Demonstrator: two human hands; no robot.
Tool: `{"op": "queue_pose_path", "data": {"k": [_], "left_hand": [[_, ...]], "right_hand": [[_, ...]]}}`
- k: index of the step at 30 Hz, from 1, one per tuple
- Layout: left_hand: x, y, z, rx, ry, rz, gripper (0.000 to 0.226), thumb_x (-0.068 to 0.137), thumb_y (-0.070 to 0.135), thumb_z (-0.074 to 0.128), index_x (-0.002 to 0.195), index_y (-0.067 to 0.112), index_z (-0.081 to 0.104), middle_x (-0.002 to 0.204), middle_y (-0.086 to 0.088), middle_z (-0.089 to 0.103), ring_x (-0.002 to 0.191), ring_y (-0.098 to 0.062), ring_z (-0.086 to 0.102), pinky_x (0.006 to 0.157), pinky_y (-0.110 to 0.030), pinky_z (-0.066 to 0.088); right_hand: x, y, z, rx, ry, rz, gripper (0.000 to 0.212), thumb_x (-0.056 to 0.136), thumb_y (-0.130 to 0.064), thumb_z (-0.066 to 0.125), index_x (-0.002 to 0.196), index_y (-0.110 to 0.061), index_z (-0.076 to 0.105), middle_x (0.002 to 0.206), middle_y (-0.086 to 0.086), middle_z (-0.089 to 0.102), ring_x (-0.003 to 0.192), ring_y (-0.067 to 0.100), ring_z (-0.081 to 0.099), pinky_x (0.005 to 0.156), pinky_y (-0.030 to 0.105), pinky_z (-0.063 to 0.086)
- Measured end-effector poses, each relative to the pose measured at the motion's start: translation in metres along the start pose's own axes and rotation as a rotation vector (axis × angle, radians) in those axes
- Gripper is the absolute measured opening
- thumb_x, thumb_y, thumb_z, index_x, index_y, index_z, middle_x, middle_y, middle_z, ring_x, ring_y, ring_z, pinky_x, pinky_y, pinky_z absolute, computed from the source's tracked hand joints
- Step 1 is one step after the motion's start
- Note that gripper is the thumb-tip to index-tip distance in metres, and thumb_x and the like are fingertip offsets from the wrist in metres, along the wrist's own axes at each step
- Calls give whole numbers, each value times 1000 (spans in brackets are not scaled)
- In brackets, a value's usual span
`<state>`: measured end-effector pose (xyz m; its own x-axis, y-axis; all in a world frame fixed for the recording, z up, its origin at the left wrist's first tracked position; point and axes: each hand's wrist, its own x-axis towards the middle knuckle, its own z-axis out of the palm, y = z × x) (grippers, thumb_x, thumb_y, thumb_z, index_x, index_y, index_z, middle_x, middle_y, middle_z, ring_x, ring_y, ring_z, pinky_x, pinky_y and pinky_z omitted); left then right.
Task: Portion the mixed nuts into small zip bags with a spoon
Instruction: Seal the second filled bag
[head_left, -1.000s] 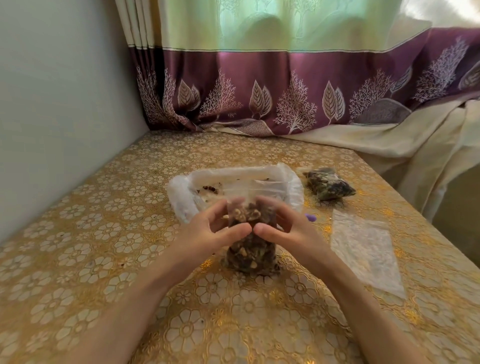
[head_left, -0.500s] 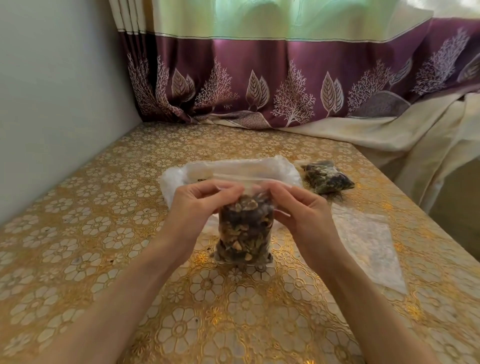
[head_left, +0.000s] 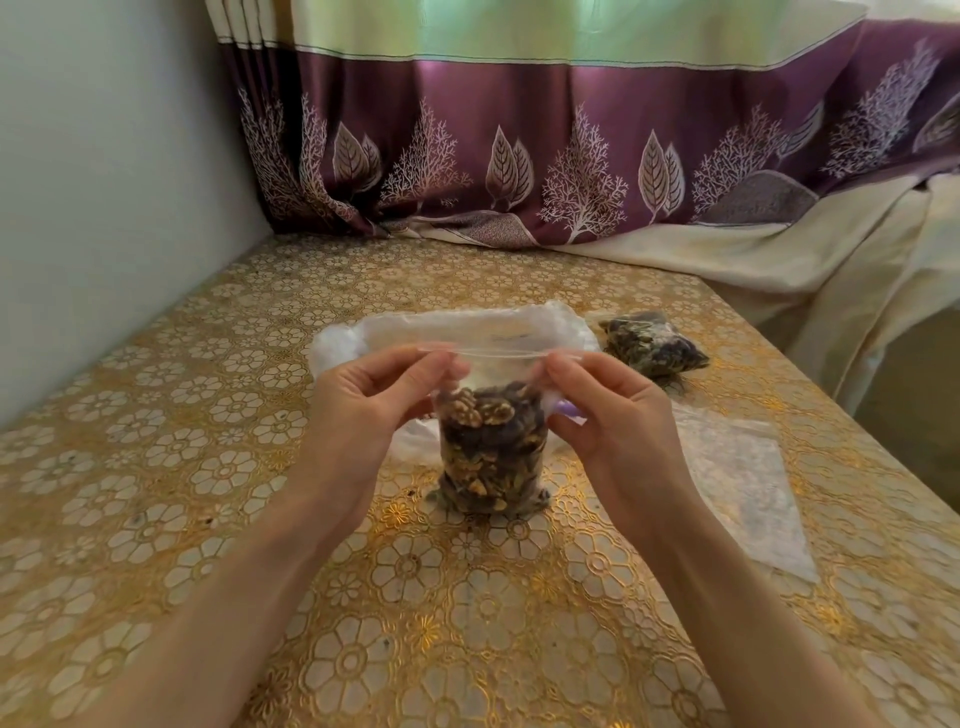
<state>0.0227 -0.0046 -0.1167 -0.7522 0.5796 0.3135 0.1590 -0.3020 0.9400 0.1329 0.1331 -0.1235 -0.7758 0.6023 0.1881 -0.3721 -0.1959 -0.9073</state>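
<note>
Left hand (head_left: 363, 410) grip clamped on the left end of the zip strip of a small clear plastic zip bag filled with mixed nuts (head_left: 491, 452), thumb and fingers pinching the top edge. Right hand (head_left: 610, 415) grip clamped on the right end of the same strip, same pinch. Strip stretched flat between the two hands. Bag stands upright, its base on the desk (head_left: 156, 467), which has a gold floral patterned cover. Nuts fill about the lower two thirds; walnut pieces visible at the top of the fill.

Just behind the held bag: a large white crumpled plastic bag (head_left: 467, 327), mouth open. A small purple thing (head_left: 569, 413) peeks out behind the right hand; cannot tell what it is. Right of the hands, flat on the desk: an empty clear zip bag (head_left: 743, 478). Further back right: a second filled nut bag (head_left: 652, 348) lying on its side. Purple and cream leaf-print curtain (head_left: 571, 156) at the far edge.
</note>
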Motion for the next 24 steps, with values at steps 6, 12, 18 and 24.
{"op": "queue_pose_path", "data": {"k": [6, 12, 18, 24], "left_hand": [[-2, 4, 1, 3, 53, 34, 20, 65, 32, 67, 76, 18, 76, 77, -4, 73, 80, -16, 69, 67, -25, 56], [-1, 3, 0, -46, 98, -9, 10, 62, 24, 69, 68, 18, 75, 74, -1, 70, 73, -12, 66, 65, -25, 57], [-3, 3, -4, -40, 103, 0, 13, 57, 27, 72, 66, 18, 75, 70, 0, 70, 68, -10, 66, 65, -26, 58], [-2, 5, -7, -27, 91, 15, 22, 53, 32, 75, 68, 17, 75, 73, -2, 70, 70, -13, 66, 67, -26, 58]], "right_hand": [[0, -5, -3, -5, 20, -13, 20, 68, -21, 67, 80, -5, 72, 77, 6, 70, 76, 15, 66, 67, 23, 54], [0, -4, -2, -12, 32, -6, 18, 70, -21, 66, 80, -7, 71, 76, 4, 69, 76, 15, 65, 68, 23, 54], [1, -5, -4, 31, -6, 44, 17, 72, -20, 65, 81, -7, 71, 78, 5, 68, 79, 16, 63, 75, 28, 52], [3, -5, -6, -50, 36, -19, 22, 65, -26, 69, 80, -10, 74, 79, 2, 70, 85, 16, 62, 76, 27, 51]]}}
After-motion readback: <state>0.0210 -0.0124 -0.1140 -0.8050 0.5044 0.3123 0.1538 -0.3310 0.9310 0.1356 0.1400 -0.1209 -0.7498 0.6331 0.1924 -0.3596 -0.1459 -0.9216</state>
